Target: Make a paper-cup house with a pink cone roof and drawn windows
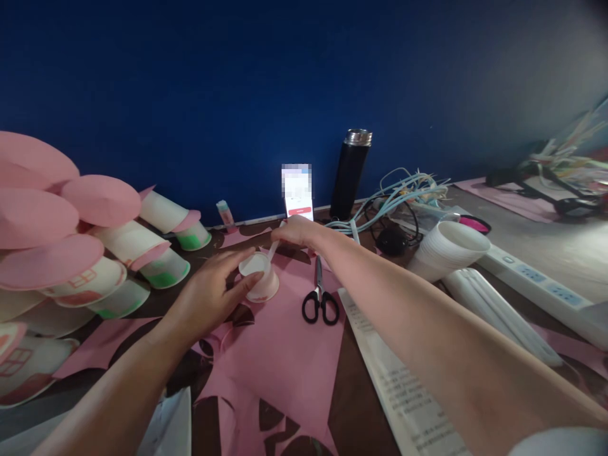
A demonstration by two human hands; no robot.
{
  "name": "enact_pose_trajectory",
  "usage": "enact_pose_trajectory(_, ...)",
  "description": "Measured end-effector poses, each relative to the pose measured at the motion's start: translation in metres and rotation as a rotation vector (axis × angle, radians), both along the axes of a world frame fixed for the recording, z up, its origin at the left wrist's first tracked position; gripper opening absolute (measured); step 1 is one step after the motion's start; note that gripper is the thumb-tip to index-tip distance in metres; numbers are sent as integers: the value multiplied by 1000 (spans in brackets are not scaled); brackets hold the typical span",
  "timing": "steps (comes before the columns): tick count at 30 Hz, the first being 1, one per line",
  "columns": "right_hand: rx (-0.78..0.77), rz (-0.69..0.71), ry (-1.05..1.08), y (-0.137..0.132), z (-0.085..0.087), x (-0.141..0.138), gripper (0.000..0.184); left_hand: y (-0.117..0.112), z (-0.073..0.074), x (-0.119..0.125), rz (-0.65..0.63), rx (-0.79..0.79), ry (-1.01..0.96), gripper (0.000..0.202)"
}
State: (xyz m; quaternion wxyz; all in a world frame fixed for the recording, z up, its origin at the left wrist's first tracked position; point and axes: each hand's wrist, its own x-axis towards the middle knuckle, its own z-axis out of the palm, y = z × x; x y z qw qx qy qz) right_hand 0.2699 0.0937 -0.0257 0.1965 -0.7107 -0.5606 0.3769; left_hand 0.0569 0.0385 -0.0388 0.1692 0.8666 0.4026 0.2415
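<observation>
My left hand (230,278) is wrapped round a small white paper cup (264,288), its thumb across the near side and its fingers behind the rim. Just beyond the cup, my right hand (292,231) is closed on a narrow white strip (272,249) that slants down toward the cup's rim. Whether the strip touches the cup I cannot tell. Under the cup lies a pink paper sheet (289,335). Black-handled scissors (321,303) rest on its right edge, blades pointing away. A lit phone (298,196) stands behind my right hand.
Paper-cup houses with pink roofs (52,269) crowd the left. A black flask (350,177) and glue stick (225,215) stand near the blue wall. To the right are cables (403,196), stacked white cups (444,247), a power strip (536,275) and a printed sheet (389,386).
</observation>
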Motion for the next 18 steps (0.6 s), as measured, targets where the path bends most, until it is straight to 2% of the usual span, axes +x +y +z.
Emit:
enact_pose_trajectory(5, -52, 45, -22, -4, -6, 13, 30, 1, -3, -2, -1, 27, 8, 51)
enact_pose_trajectory(11, -35, 58, -11, -11, -13, 21, 31, 1, -2, -1, 3, 11, 5, 52)
enact_pose_trajectory(18, 70, 9, 2, -24, -5, 24, 31, -1, 0, 0, 22, -2, 17, 56)
